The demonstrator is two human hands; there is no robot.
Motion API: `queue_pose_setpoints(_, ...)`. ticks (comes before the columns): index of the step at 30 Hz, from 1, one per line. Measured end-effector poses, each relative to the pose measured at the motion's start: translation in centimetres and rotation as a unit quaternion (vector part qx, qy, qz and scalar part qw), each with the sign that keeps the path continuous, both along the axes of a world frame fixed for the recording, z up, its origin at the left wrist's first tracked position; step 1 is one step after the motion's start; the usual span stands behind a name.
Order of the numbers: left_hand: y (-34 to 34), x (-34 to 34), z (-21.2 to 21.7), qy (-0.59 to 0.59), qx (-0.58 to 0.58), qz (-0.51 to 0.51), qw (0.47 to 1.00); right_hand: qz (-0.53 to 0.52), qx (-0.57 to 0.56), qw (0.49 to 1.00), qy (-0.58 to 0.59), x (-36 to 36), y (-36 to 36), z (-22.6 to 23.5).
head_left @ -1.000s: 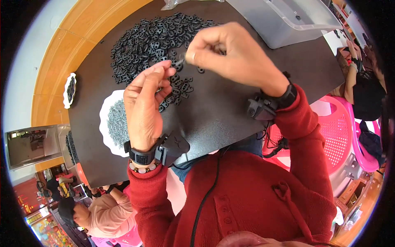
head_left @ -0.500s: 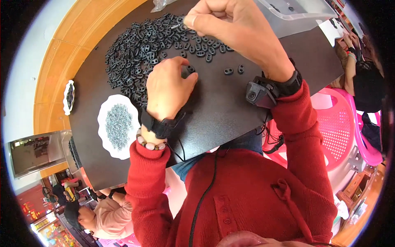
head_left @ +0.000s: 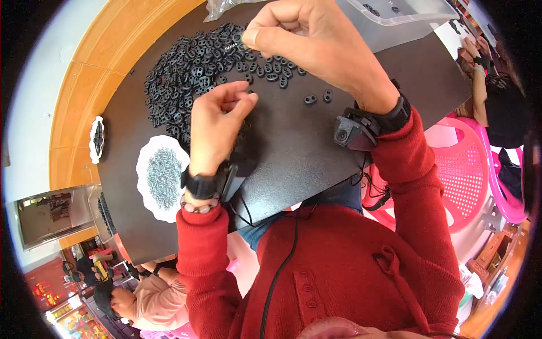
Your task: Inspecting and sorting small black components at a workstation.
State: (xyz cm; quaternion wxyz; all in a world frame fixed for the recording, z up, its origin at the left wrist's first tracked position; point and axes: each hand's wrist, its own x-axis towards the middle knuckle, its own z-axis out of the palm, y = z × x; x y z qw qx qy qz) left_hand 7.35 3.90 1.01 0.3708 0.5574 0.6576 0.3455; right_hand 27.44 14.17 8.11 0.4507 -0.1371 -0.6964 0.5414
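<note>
A thin metal spring (head_left: pixel 230 47) sticks out from the pinched thumb and forefinger of my right hand (head_left: pixel 310 42), raised above the far part of the table. Lower and to the left, my left hand (head_left: pixel 217 121) is closed, thumb and forefinger nearly together around a small black cord lock (head_left: pixel 250 91), mostly hidden by the fingertips. Beyond both hands spreads a large heap of black two-hole cord locks (head_left: pixel 186 73). Two loose cord locks (head_left: pixel 319 98) lie apart, right of my left hand. A white scalloped plate (head_left: pixel 145 195) of small metal springs (head_left: pixel 164 175) sits beside my left wrist.
A clear plastic bin (head_left: pixel 389 25) stands at the far right of the dark table (head_left: pixel 293 152), a plastic bag (head_left: pixel 220 8) at the far edge. A small white dish (head_left: pixel 96 141) is at left. People sit at both sides; a pink chair (head_left: pixel 460 175) is at right.
My left thumb and forefinger have closed on the cord lock that lay between them, and that hand has drawn slightly left. My right hand has shifted a little left with the spring.
</note>
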Motion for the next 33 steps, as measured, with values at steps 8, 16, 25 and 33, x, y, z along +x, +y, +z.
queue_pose_setpoints(8,-3.5,-3.7,1.8,-0.487,-0.045,-0.039,0.872,-0.053,-0.014,0.992,-0.11,0.6,-1.9,-1.3)
queue_pose_setpoints(16,-2.7,-5.9,0.4,-0.554,-0.027,-0.028,0.832,-0.01,-0.026,0.991,-0.128,-2.5,-2.1,-2.7)
queue_pose_setpoints(25,-1.8,-8.6,-1.7,-0.569,0.003,0.01,0.822,-0.029,-0.078,0.982,-0.173,-5.3,-2.0,-3.3)
queue_pose_setpoints(33,-2.1,-8.1,-2.5,-0.531,0.026,0.005,0.847,-0.039,-0.038,0.978,-0.202,-7.0,-2.4,-4.8)
